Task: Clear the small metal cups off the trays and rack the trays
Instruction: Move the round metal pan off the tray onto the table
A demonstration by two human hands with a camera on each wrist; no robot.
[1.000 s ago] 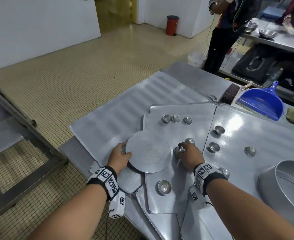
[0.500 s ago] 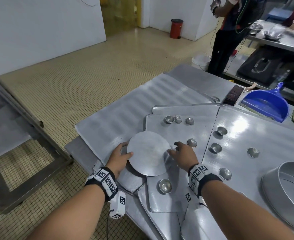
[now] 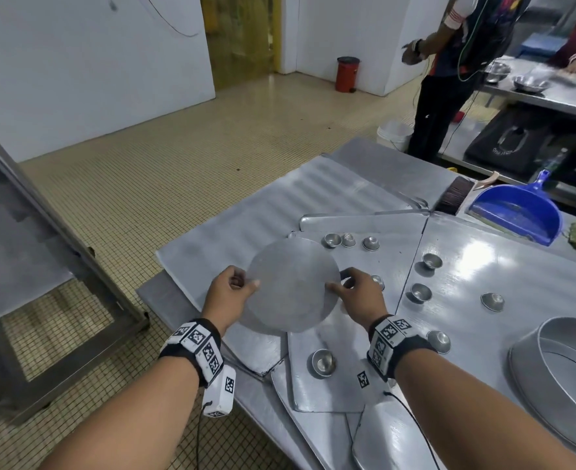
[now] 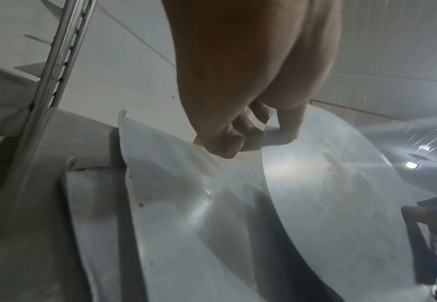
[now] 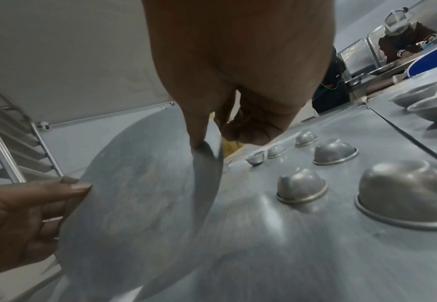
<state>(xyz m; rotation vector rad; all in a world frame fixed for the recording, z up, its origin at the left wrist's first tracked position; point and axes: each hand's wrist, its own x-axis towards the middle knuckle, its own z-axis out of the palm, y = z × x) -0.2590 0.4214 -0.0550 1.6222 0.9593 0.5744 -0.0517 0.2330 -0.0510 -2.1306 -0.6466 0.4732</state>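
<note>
Round metal disc (image 3: 293,286) pinched by left hand (image 3: 229,293) and right hand (image 3: 357,293), one small cup (image 3: 378,281) half hidden behind right knuckles

Nine small metal cups (image 3: 322,362) are sitting on the trays (image 3: 327,395). The trays are lying over each other, so their number is hard to tell. Two hands, the left hand (image 3: 229,293) and the right hand (image 3: 357,295), are holding one round flat plate (image 3: 291,284). One blue dustpan (image 3: 517,212), one brush (image 3: 452,198) and one big round pan (image 3: 534,371) are lying nearby. One red bin (image 3: 347,73) is standing far off.
</note>
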